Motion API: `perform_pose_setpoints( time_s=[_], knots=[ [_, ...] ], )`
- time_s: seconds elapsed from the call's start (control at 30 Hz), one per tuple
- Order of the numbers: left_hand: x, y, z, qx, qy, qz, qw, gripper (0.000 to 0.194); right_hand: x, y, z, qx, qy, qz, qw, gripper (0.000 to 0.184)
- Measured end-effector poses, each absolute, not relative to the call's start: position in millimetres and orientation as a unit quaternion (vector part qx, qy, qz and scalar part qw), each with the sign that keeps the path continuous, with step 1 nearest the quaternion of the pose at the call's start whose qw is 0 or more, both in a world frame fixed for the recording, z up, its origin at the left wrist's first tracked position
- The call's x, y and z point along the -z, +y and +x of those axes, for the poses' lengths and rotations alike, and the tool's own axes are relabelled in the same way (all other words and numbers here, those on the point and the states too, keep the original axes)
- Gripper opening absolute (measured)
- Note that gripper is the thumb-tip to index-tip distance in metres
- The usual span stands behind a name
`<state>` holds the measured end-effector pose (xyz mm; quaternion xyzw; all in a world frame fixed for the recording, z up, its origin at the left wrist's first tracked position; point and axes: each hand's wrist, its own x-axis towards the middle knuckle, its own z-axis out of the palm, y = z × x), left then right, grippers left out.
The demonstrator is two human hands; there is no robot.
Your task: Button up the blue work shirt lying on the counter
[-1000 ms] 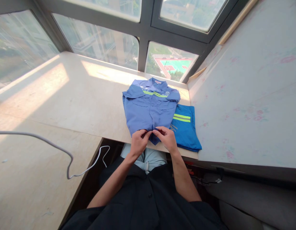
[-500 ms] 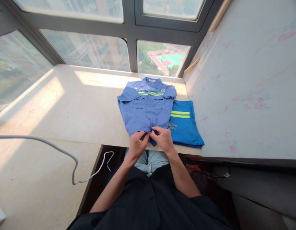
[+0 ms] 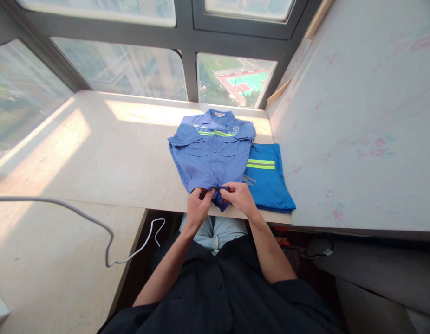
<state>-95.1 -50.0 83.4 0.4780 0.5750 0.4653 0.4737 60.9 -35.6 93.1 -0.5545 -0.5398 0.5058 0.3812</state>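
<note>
Left hand [image 3: 198, 207] and right hand [image 3: 240, 197] pinch the blue shirt [image 3: 197, 164] near the worktop's [image 3: 138, 157] front edge; its upper front looks closed, hem parted

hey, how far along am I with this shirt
Fairly far, it seems. Done: the shirt lies face up, its front looking closed from chest to belly, and the blue garment beside it looks folded. In hand: your left hand and right hand pinch the shirt's bottom front. Left: probably that bottom part, gapping near your fingers; whether a button there is fastened is hidden.
</note>
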Motion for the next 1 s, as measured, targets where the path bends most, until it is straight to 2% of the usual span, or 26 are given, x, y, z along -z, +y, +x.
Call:
perform_pose_setpoints(
  time_s=[0.17, 0.37, 0.7, 0.8, 0.9, 1.0],
  knots=[
    [-86, -47, -97, -0.473, 0.571, 0.453, 0.495, 0.033, -95, -35, 58, -0.534, -0.530, -0.549, 0.365, 0.026],
    [-86, -45, -95, -0.477, 0.567, 0.436, 0.511, 0.034, -96, -36, 52, -0.445, -0.577, -0.572, 0.377, 0.016],
    [-81, -30, -102, -0.444, 0.534, 0.416, 0.587, 0.037, -95, -27, 63, -0.560, -0.526, -0.514, 0.382, 0.027],
    [-87, -31, -107, -0.391, 0.534, 0.459, 0.592, 0.040, -96, -24, 64, -0.586, -0.498, -0.506, 0.391, 0.032],
    [-107, -43, -115, -0.313, 0.555, 0.582, 0.505, 0.052, -97, -23, 65, -0.592, -0.485, -0.507, 0.396, 0.032],
    [-133, -55, -121, -0.371, 0.569, 0.674, 0.290, 0.048, -100, -23, 66, -0.582, -0.501, -0.516, 0.380, 0.032]
  ],
)
